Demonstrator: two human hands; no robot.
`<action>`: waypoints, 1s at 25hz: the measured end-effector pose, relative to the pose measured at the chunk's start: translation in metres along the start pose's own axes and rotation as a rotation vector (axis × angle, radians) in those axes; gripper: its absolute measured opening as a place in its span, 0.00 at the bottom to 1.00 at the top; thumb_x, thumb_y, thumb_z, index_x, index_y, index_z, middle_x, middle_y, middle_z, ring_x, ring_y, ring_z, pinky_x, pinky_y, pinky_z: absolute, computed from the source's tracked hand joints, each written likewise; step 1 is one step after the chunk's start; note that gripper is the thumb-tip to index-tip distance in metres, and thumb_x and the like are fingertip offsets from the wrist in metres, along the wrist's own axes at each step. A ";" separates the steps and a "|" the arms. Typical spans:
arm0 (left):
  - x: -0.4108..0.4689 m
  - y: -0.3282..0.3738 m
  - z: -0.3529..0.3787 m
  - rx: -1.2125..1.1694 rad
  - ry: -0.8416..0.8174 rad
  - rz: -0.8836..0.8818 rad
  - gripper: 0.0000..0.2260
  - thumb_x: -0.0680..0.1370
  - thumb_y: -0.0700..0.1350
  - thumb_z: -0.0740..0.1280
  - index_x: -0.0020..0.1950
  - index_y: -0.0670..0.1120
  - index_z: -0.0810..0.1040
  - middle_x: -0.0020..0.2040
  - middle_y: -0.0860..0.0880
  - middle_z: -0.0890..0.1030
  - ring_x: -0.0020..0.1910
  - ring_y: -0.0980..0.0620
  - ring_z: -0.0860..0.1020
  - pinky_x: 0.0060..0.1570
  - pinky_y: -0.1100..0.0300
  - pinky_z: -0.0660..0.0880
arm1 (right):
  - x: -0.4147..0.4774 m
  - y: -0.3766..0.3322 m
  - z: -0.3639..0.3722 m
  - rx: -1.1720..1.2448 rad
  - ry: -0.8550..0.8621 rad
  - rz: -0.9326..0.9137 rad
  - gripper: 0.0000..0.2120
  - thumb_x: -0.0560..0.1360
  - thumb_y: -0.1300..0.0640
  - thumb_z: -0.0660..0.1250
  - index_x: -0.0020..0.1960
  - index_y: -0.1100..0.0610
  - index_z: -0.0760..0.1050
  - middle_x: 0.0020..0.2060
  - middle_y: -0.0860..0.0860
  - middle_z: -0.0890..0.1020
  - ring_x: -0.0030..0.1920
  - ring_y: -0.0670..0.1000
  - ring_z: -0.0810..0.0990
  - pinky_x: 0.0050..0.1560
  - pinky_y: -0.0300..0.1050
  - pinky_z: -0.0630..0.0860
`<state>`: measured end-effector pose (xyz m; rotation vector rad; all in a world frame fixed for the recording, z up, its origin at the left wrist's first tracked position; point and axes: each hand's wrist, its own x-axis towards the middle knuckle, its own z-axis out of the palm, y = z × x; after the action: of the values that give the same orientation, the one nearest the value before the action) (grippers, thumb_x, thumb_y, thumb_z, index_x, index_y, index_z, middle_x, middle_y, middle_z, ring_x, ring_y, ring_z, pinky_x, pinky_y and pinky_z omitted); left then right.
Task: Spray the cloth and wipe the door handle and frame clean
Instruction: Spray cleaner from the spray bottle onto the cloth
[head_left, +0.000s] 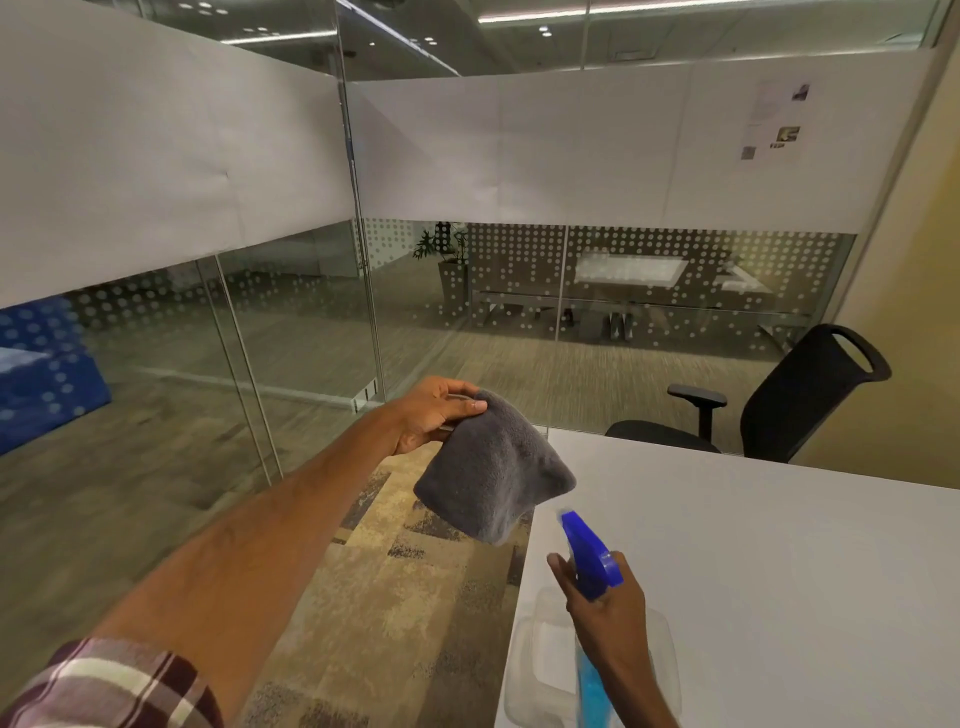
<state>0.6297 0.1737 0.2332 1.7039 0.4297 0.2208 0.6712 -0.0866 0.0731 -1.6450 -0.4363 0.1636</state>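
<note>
My left hand (434, 413) pinches the top of a grey cloth (493, 467), which hangs down over the carpet by the table's corner. My right hand (605, 603) grips a spray bottle (589, 558) with a blue trigger head and blue liquid; its nozzle points up toward the cloth's lower edge, a short gap away. The glass door (291, 322) with its thin metal frame post (363, 249) stands beyond the cloth. No door handle can be made out.
A white table (779, 571) fills the lower right, with a clear plastic container (535, 670) on it near my right hand. A black office chair (779, 400) stands behind the table. Glass partitions with frosted bands enclose the room; patterned carpet lies below.
</note>
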 end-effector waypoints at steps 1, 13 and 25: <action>-0.001 -0.002 0.001 0.006 0.009 -0.003 0.06 0.76 0.41 0.70 0.53 0.47 0.82 0.50 0.47 0.83 0.45 0.53 0.83 0.38 0.62 0.79 | 0.002 0.001 -0.004 0.010 0.007 -0.008 0.14 0.69 0.54 0.74 0.47 0.50 0.70 0.39 0.55 0.78 0.38 0.54 0.78 0.36 0.37 0.74; -0.032 -0.052 0.008 0.059 0.158 -0.039 0.05 0.78 0.40 0.68 0.52 0.47 0.81 0.45 0.48 0.83 0.46 0.51 0.80 0.43 0.58 0.77 | 0.054 0.038 -0.070 0.071 -0.027 -0.034 0.17 0.73 0.59 0.70 0.61 0.55 0.74 0.42 0.53 0.80 0.40 0.53 0.79 0.37 0.33 0.79; -0.064 -0.083 -0.008 0.035 0.253 -0.115 0.07 0.77 0.41 0.69 0.55 0.46 0.81 0.51 0.44 0.82 0.50 0.49 0.80 0.48 0.55 0.77 | 0.071 0.110 -0.084 0.079 -0.077 0.078 0.22 0.71 0.64 0.72 0.64 0.60 0.73 0.53 0.58 0.81 0.44 0.55 0.78 0.48 0.48 0.79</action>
<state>0.5557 0.1660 0.1589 1.6851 0.7204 0.3477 0.7867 -0.1451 -0.0133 -1.5827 -0.4192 0.2990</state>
